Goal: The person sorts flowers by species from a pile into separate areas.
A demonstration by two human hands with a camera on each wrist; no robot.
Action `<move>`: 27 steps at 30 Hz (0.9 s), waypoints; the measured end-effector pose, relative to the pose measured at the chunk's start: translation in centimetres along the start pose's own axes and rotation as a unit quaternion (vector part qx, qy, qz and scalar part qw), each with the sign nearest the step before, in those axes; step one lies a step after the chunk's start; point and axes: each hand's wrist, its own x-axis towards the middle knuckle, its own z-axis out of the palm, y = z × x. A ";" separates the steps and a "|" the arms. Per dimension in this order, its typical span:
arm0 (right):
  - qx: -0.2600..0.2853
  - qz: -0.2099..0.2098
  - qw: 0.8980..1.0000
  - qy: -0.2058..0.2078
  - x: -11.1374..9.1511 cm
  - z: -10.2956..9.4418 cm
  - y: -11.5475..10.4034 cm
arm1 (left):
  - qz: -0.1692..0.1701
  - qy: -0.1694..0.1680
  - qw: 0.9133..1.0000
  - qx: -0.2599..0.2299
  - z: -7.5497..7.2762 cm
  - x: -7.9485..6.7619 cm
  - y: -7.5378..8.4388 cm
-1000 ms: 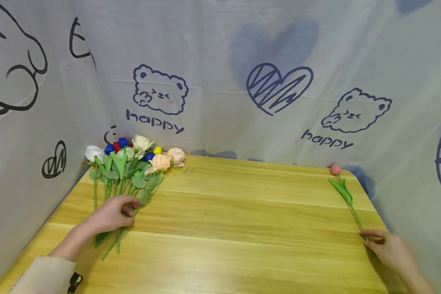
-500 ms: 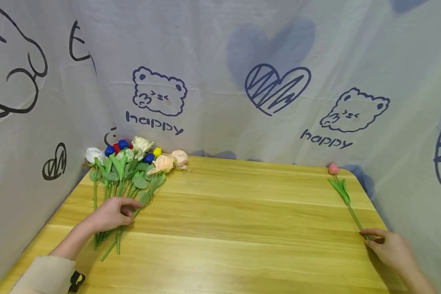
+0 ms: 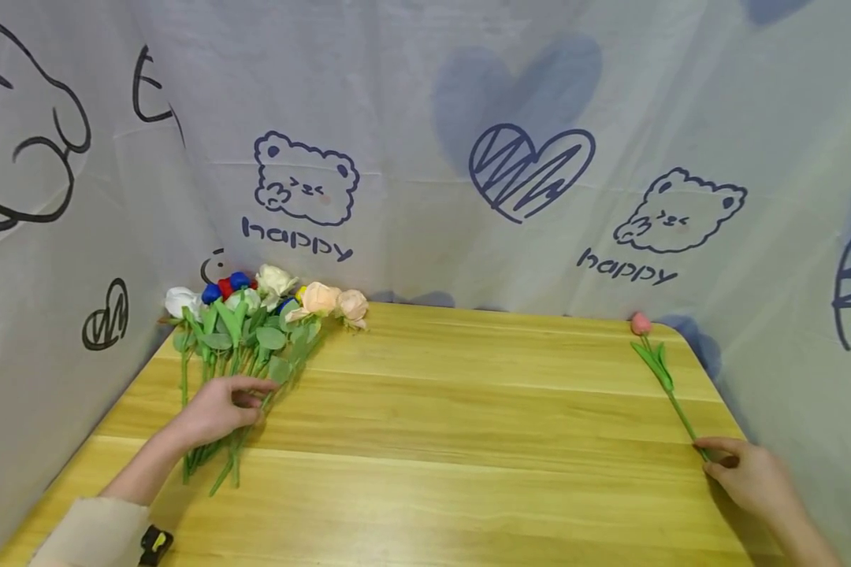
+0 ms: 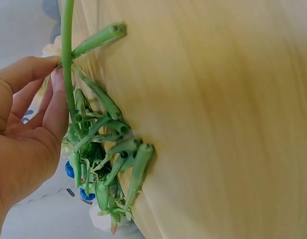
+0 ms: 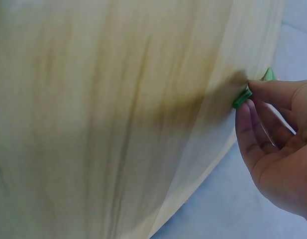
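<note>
Clock face laid over the table, twelve at its back edge.

Item: wooden table (image 3: pixel 468 409), pale yellow, striped grain.

Item: left hand (image 3: pixel 220 409), at nine o'clock, in a cream sleeve (image 3: pixel 95 531). Thumb and forefinger pinch a green stem (image 3: pixel 268 402); whether a second stem is caught with it, I cannot tell.

Item: two peach roses (image 3: pixel 321 298), side by side at eleven o'clock, at the upper end of that stem.

Item: heap of flowers (image 3: pixel 234 339), at ten o'clock, stems pointing toward eight, cut ends bunched under and beside the left hand. Includes a white rose (image 3: pixel 183 302), a cream rose (image 3: pixel 275 282), blue blooms (image 3: pixel 239 280), a red bloom (image 3: pixel 224 287) and a yellow bloom (image 3: pixel 301 292) partly hidden by the peach pair.

Item: right hand (image 3: pixel 752 480), at four o'clock, by the table's edge. Thumb and fingertips pinch the lower end of the next item.

Item: pink tulip (image 3: pixel 641 323), single, well apart from the heap; bloom at two o'clock, stem slanting down to four.

Item: pale cloth (image 3: pixel 397 220), behind the table, printed with hearts, bears and "happy".
</note>
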 end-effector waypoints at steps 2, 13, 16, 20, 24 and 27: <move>0.003 0.001 1.000 -0.002 -0.1 -0.1 -0.1 | -0.003 0.015 1.000 -0.004 0.1 0.1 0.1; 0.067 -0.019 0.994 0.085 0.1 0.5 -4.3 | -0.019 0.098 0.995 -0.023 0.8 1.5 1.6; 0.104 -0.035 0.986 0.122 0.3 1.0 -6.6 | -0.021 0.107 0.993 -0.045 1.1 2.1 2.5; 0.159 -0.061 0.974 0.151 0.8 1.8 -9.6 | -0.014 0.109 0.989 -0.097 2.0 3.0 3.8; 0.224 -0.089 0.960 0.142 1.2 2.8 -13.0 | -0.010 0.107 0.982 -0.157 3.3 4.0 5.0; 0.252 -0.093 0.954 0.130 1.6 3.6 -15.6 | -0.005 0.101 0.977 -0.188 4.3 4.8 6.0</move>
